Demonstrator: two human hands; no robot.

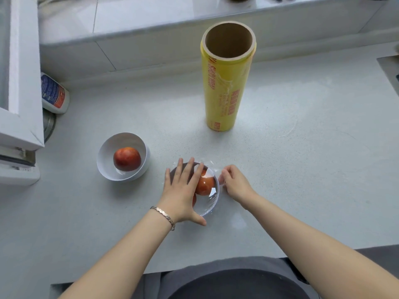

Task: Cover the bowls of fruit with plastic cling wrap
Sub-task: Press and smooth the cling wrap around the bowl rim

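A white bowl (212,205) with orange-red fruit (205,185) stands near the counter's front edge, with clear cling wrap (210,196) stretched over its top. My left hand (182,192) lies flat on the wrap, fingers spread, hiding the bowl's left half. At the bowl's right rim my right hand (234,183) pinches the wrap's edge. A second white bowl (103,167) to the left holds one red-orange fruit (127,159) and has no wrap on it. The tall yellow roll of cling wrap (226,83) stands upright behind, apart from both hands.
A white bottle with a blue and red label (54,93) lies at the far left beside a white window frame (21,83). A raised ledge (151,39) runs along the back. A sink edge (390,70) shows at the right. The grey counter (302,169) extends right.
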